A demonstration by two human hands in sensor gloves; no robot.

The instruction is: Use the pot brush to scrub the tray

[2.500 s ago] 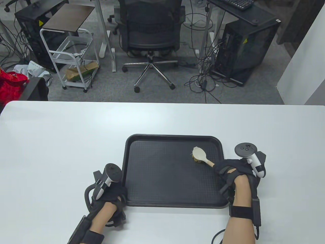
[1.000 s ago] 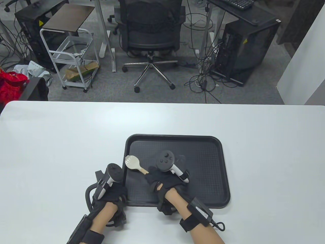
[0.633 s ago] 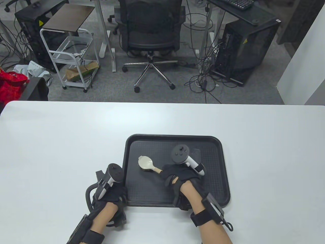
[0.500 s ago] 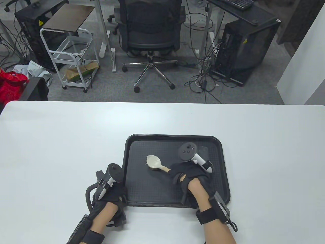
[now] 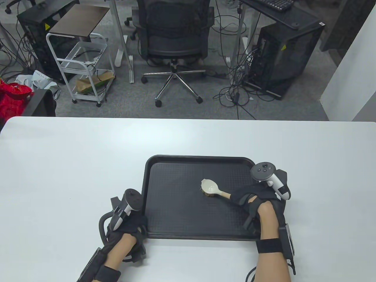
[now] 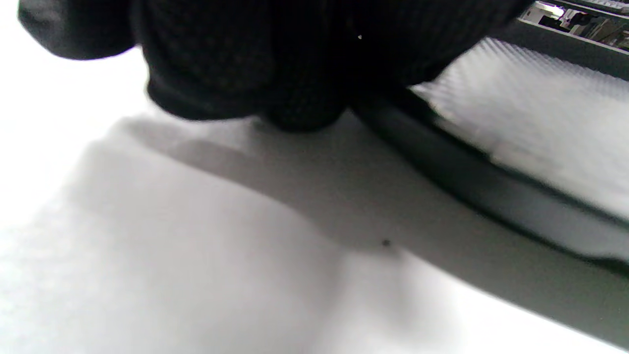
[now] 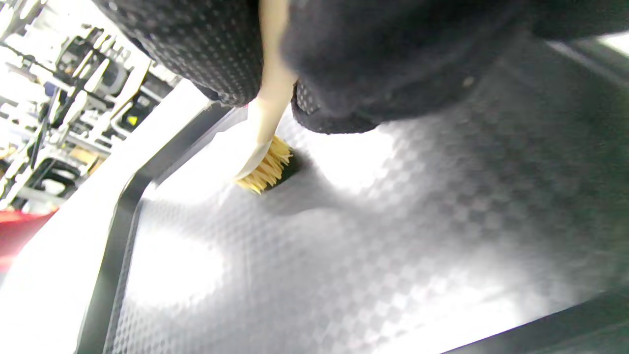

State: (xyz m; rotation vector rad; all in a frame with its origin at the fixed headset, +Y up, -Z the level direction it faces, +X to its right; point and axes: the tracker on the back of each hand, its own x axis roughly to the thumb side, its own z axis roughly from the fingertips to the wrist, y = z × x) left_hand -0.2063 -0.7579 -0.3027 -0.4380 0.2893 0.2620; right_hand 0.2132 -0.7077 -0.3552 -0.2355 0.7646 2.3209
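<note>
The cream wooden-handled pot brush (image 5: 211, 188) was gripped by the right hand (image 5: 258, 199), straw bristles pressed on the black textured plastic tray (image 5: 176, 211). The tray's near-left corner was held by the left hand (image 5: 129, 226) on the white desk (image 5: 73, 164).

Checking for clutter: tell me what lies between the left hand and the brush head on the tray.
Only bare tray floor lies between the left hand, at the tray's near-left corner, and the pot brush; the table view shows it.

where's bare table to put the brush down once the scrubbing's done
Bare table spreads left of the tray, beyond its far rim, and right of the right hand. The near edge is crowded: the left hand grips the tray's corner, and the pot brush sits inside.
</note>
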